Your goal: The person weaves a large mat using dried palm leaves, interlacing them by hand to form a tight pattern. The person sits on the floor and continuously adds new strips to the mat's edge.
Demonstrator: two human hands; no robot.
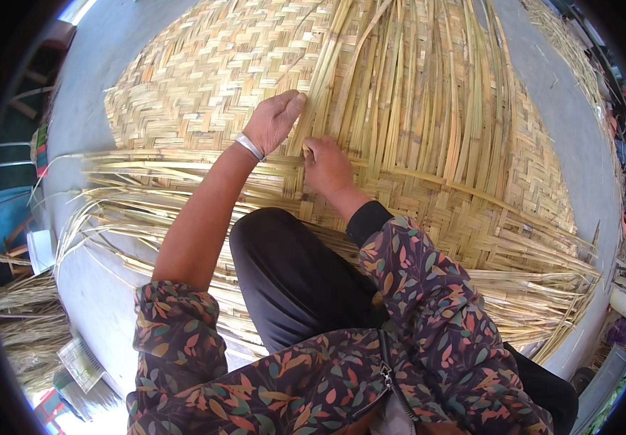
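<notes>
A large woven mat (pixel 204 80) of flat, straw-coloured reed strips spreads over the floor before me. Long loose strips (pixel 429 94) run lengthwise over its middle, bent back away from me. My left hand (pixel 275 123), with a metal bracelet at the wrist, is closed at the left edge of these strips, thumb and fingers together on them. Just nearer and to the right, my right hand (pixel 329 168) pinches a strip end at the line where the lengthwise strips meet the crosswise ones (pixel 182 161). Its fingertips are partly hidden.
My bent knee (pixel 291 275) in dark trousers rests over the near part of the weaving. Loose strip ends (pixel 103 217) fan out at the left, others at the right. Grey floor (pixel 88 130) surrounds the mat. A straw bundle (pixel 26 326) lies far left; assorted household items line the right side.
</notes>
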